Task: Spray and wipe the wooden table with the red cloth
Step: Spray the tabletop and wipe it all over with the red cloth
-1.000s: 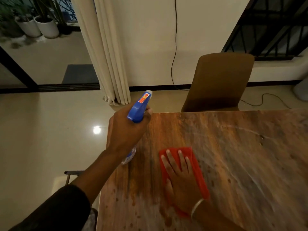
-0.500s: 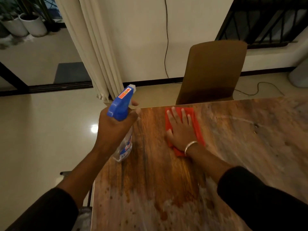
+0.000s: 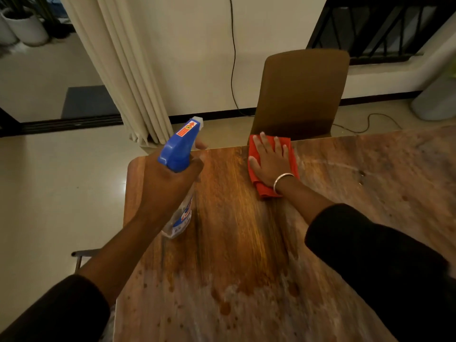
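The wooden table (image 3: 234, 243) fills the lower right of the view, with a darker wet streak down its middle and pale droplets near me. My left hand (image 3: 165, 186) grips a clear spray bottle (image 3: 181, 149) with a blue trigger head, held above the table's left edge, nozzle pointing away. My right hand (image 3: 270, 160) lies flat, fingers spread, pressing the red cloth (image 3: 291, 154) onto the table at its far edge. A silver bangle sits on that wrist.
A brown chair (image 3: 301, 92) stands pushed against the far edge, right behind the cloth. A cream curtain (image 3: 118, 70) hangs at the back left, and a black cable (image 3: 233, 58) runs down the wall. A dark metal bar (image 3: 84, 254) shows beside the table's left edge.
My right hand has slid the red cloth away from me, from mid-table to the far edge. The spray bottle in my left hand stayed about where it was.
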